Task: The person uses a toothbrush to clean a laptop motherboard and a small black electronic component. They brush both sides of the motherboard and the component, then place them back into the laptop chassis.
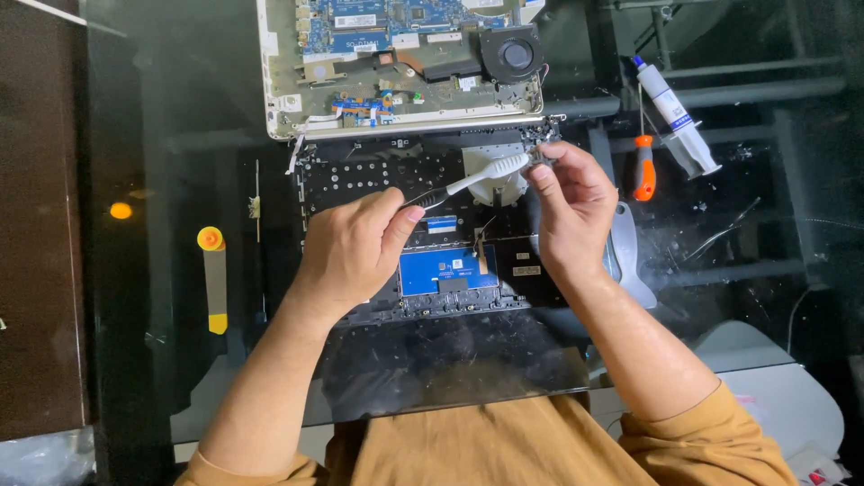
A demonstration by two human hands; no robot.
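On the glass surface [162,270], an opened laptop base [360,171] lay under both hands, its blue trackpad board [445,268] nearest. The left hand [351,247] had its grip closed on a toothbrush [477,175]; the right hand [571,202] pinched a small part [543,155] at the bristles. Beyond lay a screwdriver [643,166], a syringe [675,112] and the motherboard [396,54].
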